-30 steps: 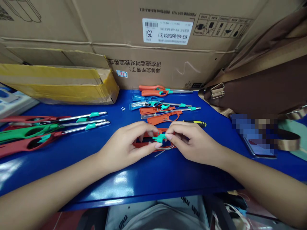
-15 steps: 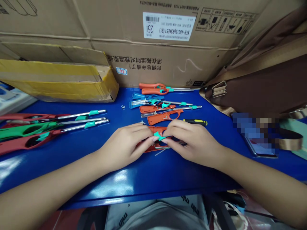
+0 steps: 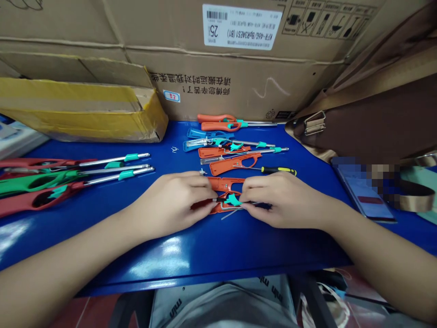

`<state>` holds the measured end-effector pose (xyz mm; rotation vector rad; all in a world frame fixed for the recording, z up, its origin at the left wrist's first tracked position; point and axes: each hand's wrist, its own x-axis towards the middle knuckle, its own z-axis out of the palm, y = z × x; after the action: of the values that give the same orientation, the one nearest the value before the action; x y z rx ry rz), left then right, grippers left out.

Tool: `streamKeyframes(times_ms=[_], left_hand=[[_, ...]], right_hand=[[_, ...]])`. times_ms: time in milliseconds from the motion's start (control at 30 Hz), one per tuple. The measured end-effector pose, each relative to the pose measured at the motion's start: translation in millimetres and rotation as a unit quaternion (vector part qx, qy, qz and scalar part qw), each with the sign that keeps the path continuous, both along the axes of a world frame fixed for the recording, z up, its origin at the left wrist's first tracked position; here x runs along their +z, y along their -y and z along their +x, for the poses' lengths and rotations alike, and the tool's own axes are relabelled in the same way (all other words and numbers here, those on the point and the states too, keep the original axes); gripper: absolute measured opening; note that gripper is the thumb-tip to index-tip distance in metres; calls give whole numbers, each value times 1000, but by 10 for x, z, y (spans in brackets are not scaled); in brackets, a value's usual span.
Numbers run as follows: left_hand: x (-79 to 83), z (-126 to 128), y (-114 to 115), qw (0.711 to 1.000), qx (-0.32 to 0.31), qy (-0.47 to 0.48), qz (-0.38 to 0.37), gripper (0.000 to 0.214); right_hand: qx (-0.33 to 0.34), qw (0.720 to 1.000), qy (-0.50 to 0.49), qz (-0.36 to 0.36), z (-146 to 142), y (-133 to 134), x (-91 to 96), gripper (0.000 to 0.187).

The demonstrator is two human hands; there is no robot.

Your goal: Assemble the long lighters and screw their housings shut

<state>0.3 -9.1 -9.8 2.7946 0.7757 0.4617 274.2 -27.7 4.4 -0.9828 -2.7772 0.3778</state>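
Observation:
My left hand (image 3: pixel 174 202) and my right hand (image 3: pixel 283 200) meet over an orange lighter shell (image 3: pixel 225 184) lying on the blue table (image 3: pixel 205 246). Both hands are closed in a pinch. Between their fingertips sits a small teal trigger piece (image 3: pixel 233 200), touching the shell's lower edge. A thin metal wire (image 3: pixel 229 214) pokes out below the shell. Most of the shell is hidden under my fingers.
Finished long-nosed lighters (image 3: pixel 68 177) lie at the left. More lighter parts (image 3: pixel 232 148) and a black and yellow screwdriver (image 3: pixel 278 171) lie behind my hands. Cardboard boxes (image 3: pixel 205 54) wall the back, a brown bag (image 3: pixel 375 118) and a phone (image 3: pixel 365 193) sit right.
The teal piece has come down from just above the shell to its lower edge. Both hands have sunk closer to the table, and the view has tipped slightly down.

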Motion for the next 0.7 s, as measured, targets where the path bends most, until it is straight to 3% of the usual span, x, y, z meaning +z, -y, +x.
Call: streamKeyframes(times_ms=[167, 467, 700], left_hand=[[0, 16, 28, 1000, 12, 20, -11, 18], [-7, 14, 31, 997, 6, 62, -36, 17], [-14, 22, 36, 994, -3, 105, -12, 16]], right_hand=[[31, 998, -21, -44, 26, -54, 9, 15], [55, 996, -19, -62, 57, -75, 51, 14], [48, 997, -26, -56, 47, -70, 8, 14]])
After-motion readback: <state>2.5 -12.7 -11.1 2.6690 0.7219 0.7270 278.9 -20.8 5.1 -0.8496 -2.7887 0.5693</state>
